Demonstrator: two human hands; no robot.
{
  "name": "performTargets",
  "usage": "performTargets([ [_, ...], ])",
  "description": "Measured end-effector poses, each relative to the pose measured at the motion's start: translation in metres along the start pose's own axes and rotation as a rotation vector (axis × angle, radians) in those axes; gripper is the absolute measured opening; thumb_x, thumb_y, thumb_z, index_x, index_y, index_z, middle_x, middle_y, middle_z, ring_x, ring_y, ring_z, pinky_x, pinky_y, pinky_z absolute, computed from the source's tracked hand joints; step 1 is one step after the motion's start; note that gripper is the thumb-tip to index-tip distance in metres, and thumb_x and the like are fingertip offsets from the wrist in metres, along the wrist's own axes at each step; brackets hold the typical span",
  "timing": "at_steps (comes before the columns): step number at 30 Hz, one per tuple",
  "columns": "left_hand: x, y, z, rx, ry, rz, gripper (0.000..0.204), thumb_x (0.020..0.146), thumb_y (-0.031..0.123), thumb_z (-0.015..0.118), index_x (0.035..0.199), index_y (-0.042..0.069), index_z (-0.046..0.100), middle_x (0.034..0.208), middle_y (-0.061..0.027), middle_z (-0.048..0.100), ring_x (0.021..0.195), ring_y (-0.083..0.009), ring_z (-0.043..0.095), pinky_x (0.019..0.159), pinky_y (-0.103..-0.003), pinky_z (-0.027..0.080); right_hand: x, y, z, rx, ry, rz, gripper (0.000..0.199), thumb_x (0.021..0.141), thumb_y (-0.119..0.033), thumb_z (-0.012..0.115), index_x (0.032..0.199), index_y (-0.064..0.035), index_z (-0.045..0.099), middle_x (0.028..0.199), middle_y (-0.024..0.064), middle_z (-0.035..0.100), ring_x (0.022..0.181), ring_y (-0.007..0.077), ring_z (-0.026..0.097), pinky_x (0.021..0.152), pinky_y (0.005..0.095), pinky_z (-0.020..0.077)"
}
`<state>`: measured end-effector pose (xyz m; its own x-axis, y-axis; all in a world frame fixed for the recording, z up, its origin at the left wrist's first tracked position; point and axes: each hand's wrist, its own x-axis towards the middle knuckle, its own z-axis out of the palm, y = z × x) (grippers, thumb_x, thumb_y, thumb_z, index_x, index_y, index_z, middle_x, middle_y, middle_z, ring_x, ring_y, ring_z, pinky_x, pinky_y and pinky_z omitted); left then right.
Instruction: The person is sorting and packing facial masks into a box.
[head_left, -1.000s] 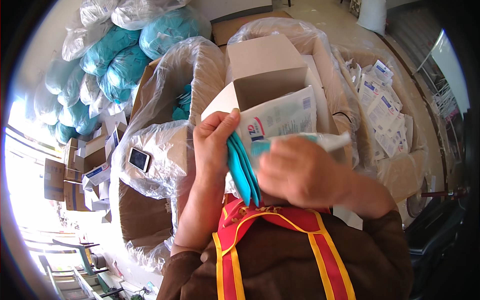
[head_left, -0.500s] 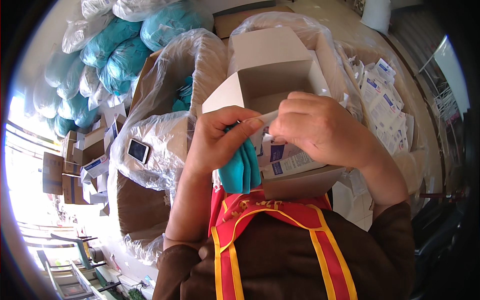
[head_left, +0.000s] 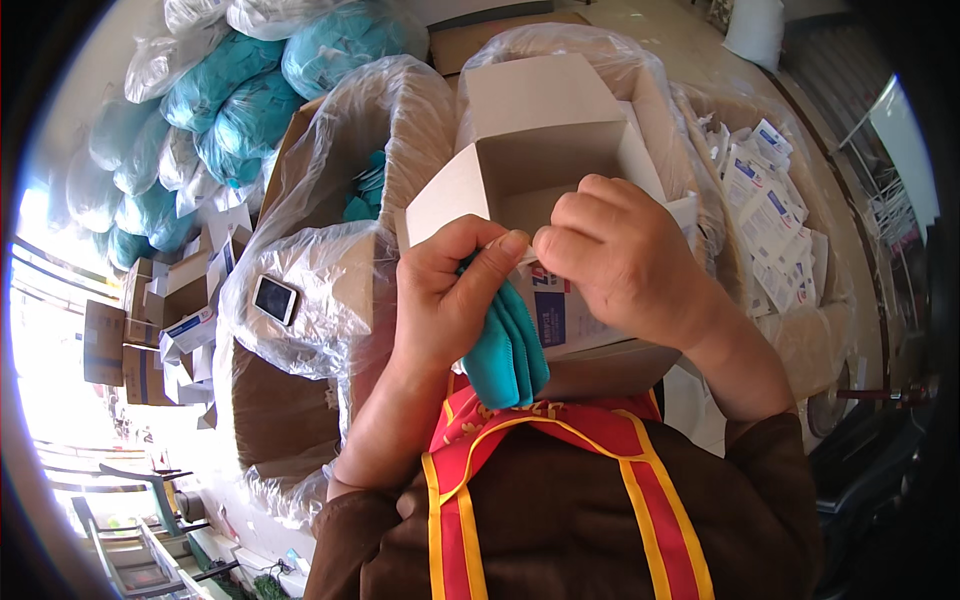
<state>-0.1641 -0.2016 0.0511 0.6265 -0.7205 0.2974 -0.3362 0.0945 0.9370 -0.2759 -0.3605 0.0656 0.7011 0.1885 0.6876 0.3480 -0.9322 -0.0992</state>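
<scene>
My left hand (head_left: pixel 447 285) is closed, thumb against fingers, with a small stack of teal folded face masks (head_left: pixel 505 350) hanging below it. My right hand (head_left: pixel 625 255) is curled shut beside it. Between the two hands shows a bit of a thin white piece (head_left: pixel 528 257), mostly hidden by the fingers. Below and behind the hands, printed white-and-purple packets (head_left: pixel 575 320) lie at the near side, partly covered. Just beyond stands an open cardboard box (head_left: pixel 545 95) with its flaps spread; its visible inside is bare cardboard.
To the left, a plastic-lined carton (head_left: pixel 415 120) holds teal masks, and a phone (head_left: pixel 275 300) lies on plastic. A lined bin on the right holds many white packets (head_left: pixel 765 200). Stuffed bags (head_left: pixel 250 115) and small boxes (head_left: pixel 190 325) are piled at far left.
The masks in my left hand have swung right and slightly lower. My right hand has turned and curled more tightly, and less of the white piece shows between my hands.
</scene>
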Motion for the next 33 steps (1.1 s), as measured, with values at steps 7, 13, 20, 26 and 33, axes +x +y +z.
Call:
performTargets([
  [7,0.013,-0.019,0.006,-0.339,0.096,-0.303,0.019,0.091,0.016,0.066,0.077,0.003,0.065,0.065,0.0035,0.058,0.058,-0.0019,0.049,0.051,-0.020,0.038,-0.003,-0.024,-0.008,-0.156,-0.046,-0.128,0.013,0.068,-0.009,0.067,0.075,-0.0087,0.056,0.074,0.0028,0.049,0.067,0.0180,0.051,0.056,0.0299,0.0415],
  [13,0.040,-0.077,-0.021,-0.367,0.238,-0.343,0.022,0.091,0.018,0.066,0.074,0.004,0.063,0.061,0.0030,0.056,0.050,-0.0036,0.047,0.046,-0.020,0.036,-0.014,-0.045,-0.035,0.199,-0.043,-0.063,0.010,0.072,-0.006,0.068,0.077,-0.0074,0.060,0.083,0.0060,0.058,0.077,0.0200,0.059,0.062,0.0316,0.0478],
  [20,0.029,-0.060,-0.032,0.104,0.205,-0.124,0.029,0.079,0.009,0.075,0.105,0.001,0.063,0.074,0.0011,0.060,0.062,-0.0040,0.051,0.055,-0.020,0.039,-0.003,0.008,-0.038,0.212,0.136,0.255,0.012,0.078,0.002,0.066,0.081,-0.0037,0.056,0.073,0.0076,0.054,0.072,0.0255,0.054,0.063,0.0350,0.0437],
  [26,0.006,-0.013,-0.034,0.285,0.019,0.124,0.025,0.079,0.006,0.073,0.102,0.002,0.067,0.078,-0.0009,0.061,0.068,-0.0077,0.054,0.062,-0.022,0.042,0.000,0.015,-0.028,0.169,0.101,0.261,0.011,0.079,0.003,0.065,0.083,-0.0030,0.056,0.074,0.0086,0.055,0.073,0.0268,0.054,0.063,0.0360,0.0445],
  [33,0.001,-0.008,-0.014,0.109,-0.073,-0.022,0.012,0.087,0.013,0.069,0.086,0.000,0.068,0.070,0.0004,0.059,0.066,-0.0075,0.054,0.060,-0.023,0.043,0.008,0.002,-0.026,0.090,0.092,0.119,0.015,0.074,0.004,0.067,0.085,-0.0021,0.060,0.079,0.0087,0.056,0.072,0.0258,0.053,0.062,0.0346,0.0453],
])
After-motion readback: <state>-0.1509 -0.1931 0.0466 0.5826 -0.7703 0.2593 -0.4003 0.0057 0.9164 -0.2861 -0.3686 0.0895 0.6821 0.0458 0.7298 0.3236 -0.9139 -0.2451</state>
